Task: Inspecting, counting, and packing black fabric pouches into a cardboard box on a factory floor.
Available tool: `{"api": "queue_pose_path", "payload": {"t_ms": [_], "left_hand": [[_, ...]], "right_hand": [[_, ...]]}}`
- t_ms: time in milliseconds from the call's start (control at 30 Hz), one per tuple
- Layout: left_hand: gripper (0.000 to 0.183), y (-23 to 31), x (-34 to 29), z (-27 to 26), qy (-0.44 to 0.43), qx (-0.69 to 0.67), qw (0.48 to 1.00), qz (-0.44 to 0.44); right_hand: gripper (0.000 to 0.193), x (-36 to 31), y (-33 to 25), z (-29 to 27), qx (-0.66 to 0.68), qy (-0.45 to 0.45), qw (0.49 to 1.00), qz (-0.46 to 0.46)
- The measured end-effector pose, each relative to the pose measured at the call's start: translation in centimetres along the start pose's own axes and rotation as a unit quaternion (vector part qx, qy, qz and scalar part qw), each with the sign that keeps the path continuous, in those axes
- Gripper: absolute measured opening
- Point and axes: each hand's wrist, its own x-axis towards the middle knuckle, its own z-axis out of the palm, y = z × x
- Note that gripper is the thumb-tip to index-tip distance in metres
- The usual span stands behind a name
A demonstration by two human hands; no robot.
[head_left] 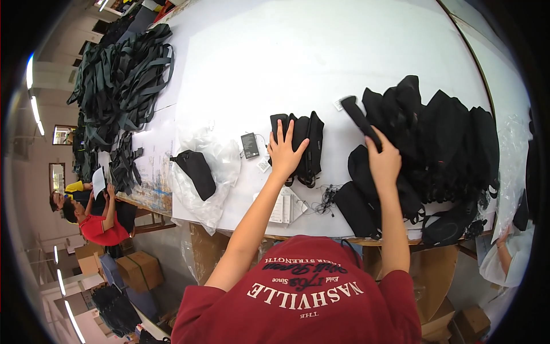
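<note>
Right hand grips a slim black pouch, left hand spread over a row

The slim black pouch is at the near left edge of a heap of black pouches on the white bench; whether it touches the bench I cannot tell. The right hand is clamped on its near end, the far end pointing away beside a small white label. The left hand, fingers apart, rests on a short row of black pouches. A black hang tag and white cards lie nearby; left of them, another black pouch lies on or in a clear plastic bag.

The gripped pouch looks like padded fabric: probably light, soft, not very slippery and hard to break. A pinch across the body near one end should serve, though the free end may sag, so a mid-length hold would be steadier
</note>
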Motion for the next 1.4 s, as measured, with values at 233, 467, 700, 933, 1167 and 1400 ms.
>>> {"api": "queue_pose_path", "payload": {"t_ms": [233, 467, 700, 933, 1167, 1400], "left_hand": [[0.074, 1.4, 0.0, 0.0, -0.009, -0.006, 1.000, -0.010], [0.115, 3.8, 0.0, 0.0, -0.049, 0.015, 0.998, -0.031], [0.113, 2.5, 0.0, 0.1, -0.042, 0.016, 0.998, -0.041], [0.112, 2.8, 0.1, 0.8, -0.036, 0.014, 0.999, -0.032], [0.112, 2.6, 0.0, 0.5, -0.039, 0.022, 0.999, -0.030], [0.111, 2.1, -0.1, 0.5, -0.035, 0.032, 0.998, -0.034]], "right_hand": [[0.055, -6.2, 2.1, 14.5, 0.039, 0.024, 0.996, -0.081], [0.065, -3.9, 4.2, 13.5, 0.391, -0.265, 0.875, 0.107], [0.057, -3.1, 5.3, 11.4, 0.426, -0.254, 0.845, 0.202], [0.054, -3.6, 5.9, 9.9, 0.252, -0.289, 0.919, 0.096], [0.060, -5.5, 5.0, 3.0, -0.276, -0.033, 0.946, -0.166], [0.021, -3.8, 0.8, 1.2, -0.044, -0.056, 0.990, -0.122]]}}
